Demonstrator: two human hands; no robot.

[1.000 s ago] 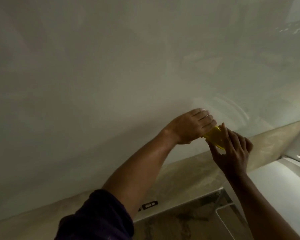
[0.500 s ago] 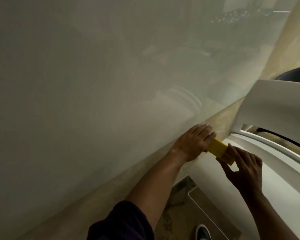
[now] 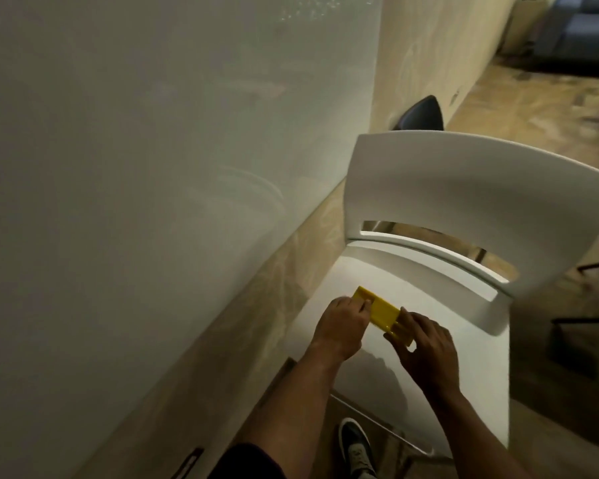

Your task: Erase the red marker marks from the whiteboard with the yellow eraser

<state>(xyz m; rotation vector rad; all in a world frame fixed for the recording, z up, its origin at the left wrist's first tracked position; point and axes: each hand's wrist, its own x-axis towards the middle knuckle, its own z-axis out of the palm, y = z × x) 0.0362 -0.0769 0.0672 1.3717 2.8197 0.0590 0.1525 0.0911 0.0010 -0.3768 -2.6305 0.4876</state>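
The yellow eraser (image 3: pixel 483 312) is a flat rectangular block held low over the white chair seat (image 3: pixel 388 292). My left hand (image 3: pixel 343 326) grips its near-left end. My right hand (image 3: pixel 426 347) pinches its right end with the fingertips. The whiteboard (image 3: pixel 135 167) fills the left half of the view. Its glossy surface shows only faint curved smears and reflections, with no red marks that I can make out. Both hands are well below and to the right of the board's lower edge.
A white chair with a slotted backrest (image 3: pixel 464 202) stands right beside the wall. A beige wall strip (image 3: pixel 249 323) runs under the board. My shoe (image 3: pixel 357 447) is on the floor below. A dark chair (image 3: pixel 421 114) and blue sofa (image 3: pixel 578 32) are farther off.
Both hands carried the eraser down from the board's lower edge to just above the chair seat. My view swung down and right, bringing the whole chair into sight.
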